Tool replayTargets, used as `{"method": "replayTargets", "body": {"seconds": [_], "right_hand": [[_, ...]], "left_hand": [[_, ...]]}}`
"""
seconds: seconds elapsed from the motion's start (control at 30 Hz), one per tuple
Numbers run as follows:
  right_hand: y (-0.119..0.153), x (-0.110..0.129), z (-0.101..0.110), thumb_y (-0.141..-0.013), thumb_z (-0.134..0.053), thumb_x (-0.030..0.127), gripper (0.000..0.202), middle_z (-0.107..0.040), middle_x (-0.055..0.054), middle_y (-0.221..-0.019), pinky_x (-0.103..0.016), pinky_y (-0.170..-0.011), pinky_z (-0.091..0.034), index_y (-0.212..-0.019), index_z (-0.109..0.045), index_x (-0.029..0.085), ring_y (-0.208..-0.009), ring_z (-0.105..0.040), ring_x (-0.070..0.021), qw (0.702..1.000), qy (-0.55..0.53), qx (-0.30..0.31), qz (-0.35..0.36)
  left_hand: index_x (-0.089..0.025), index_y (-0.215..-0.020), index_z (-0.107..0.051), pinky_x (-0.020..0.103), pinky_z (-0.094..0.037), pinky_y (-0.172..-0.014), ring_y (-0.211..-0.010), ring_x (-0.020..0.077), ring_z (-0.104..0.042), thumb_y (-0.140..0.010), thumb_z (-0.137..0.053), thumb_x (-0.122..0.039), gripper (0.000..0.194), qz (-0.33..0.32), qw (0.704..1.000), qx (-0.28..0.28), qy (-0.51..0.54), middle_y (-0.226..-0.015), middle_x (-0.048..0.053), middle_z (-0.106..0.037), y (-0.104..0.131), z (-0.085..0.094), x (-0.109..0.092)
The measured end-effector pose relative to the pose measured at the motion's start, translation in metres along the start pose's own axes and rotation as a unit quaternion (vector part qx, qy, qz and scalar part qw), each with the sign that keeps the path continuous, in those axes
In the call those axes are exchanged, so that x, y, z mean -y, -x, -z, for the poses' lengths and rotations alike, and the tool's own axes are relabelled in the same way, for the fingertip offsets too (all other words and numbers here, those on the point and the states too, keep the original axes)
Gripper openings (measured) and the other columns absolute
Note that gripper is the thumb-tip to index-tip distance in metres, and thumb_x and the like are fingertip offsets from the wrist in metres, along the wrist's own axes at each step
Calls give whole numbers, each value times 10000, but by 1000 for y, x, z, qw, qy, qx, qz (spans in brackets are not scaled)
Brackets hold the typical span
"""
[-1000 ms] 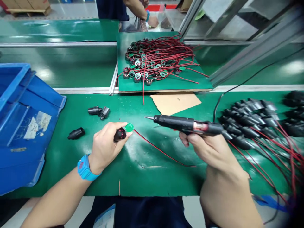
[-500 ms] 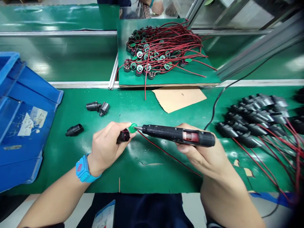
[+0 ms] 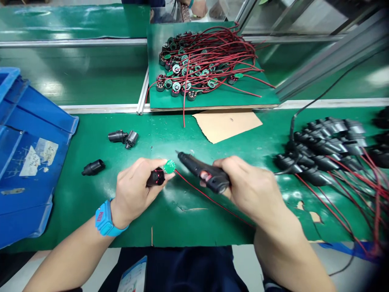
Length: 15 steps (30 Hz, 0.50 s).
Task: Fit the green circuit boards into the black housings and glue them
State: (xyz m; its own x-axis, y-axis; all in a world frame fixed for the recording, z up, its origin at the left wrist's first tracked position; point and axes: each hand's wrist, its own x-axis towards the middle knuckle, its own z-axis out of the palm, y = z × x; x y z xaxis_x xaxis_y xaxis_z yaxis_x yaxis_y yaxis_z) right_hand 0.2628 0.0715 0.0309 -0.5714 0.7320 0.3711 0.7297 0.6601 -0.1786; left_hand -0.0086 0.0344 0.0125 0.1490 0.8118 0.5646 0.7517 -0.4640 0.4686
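My left hand (image 3: 133, 188), with a blue band on its wrist, grips a black cylindrical housing (image 3: 155, 177). A round green circuit board (image 3: 169, 166) is held at its fingertips beside the housing's open end. From the board a red wire (image 3: 206, 196) runs right and down over the green mat. My right hand (image 3: 249, 186) is closed around a black pen-like tool (image 3: 202, 170), whose thin metal tip points up and left. That tip is apart from the board, a little above and right of it.
Blue bins (image 3: 27, 162) stand at the left, near loose black housings (image 3: 94, 167). A raised green board (image 3: 170, 101) holds many wired parts; cardboard (image 3: 227, 123) lies below. Black housings with red wires (image 3: 328, 150) are piled right, beside a black cable (image 3: 322, 95). Behind, another person's hand (image 3: 199, 8) shows.
The tool's tip has lifted off the green board and the tool now tilts, with its rear end lower and farther left. My right hand has turned and moved left. My left hand keeps its hold.
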Motion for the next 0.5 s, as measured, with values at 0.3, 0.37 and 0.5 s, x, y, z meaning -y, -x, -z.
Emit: {"method": "replayTargets", "body": {"seconds": [0.3, 0.37, 0.5], "right_hand": [[-3, -76, -15, -967, -475, 407, 449, -658, -216, -1106, -507, -819, -529, -1274, -559, 91, -979, -657, -372, 976, 35, 95, -194], [-7, -78, -20, -952, -490, 392, 499, -651, -234, -1127, -574, -883, -498, -1326, -568, 71, -1040, -629, -407, 977, 55, 68, -194], [-21, -39, -20, -1036, -431, 392, 415, -641, -166, -1235, -520, -1049, -435, -1342, -603, 171, -1198, -572, -318, 986, -120, -42, -111]], "left_hand": [[-201, -1105, -664, 215, -552, -687, -755, 120, -697, -901, -769, -322, 260, 17, 999, -28, 28, -899, 6, -748, -1, -1, -1], [-204, -1102, -665, 219, -554, -681, -754, 124, -697, -896, -775, -324, 263, 17, 999, -32, 34, -893, 7, -748, -1, 0, -3], [-207, -1087, -651, 215, -552, -669, -737, 118, -693, -915, -752, -344, 241, 10, 999, -17, 50, -888, 4, -748, 0, 0, -9]]}}
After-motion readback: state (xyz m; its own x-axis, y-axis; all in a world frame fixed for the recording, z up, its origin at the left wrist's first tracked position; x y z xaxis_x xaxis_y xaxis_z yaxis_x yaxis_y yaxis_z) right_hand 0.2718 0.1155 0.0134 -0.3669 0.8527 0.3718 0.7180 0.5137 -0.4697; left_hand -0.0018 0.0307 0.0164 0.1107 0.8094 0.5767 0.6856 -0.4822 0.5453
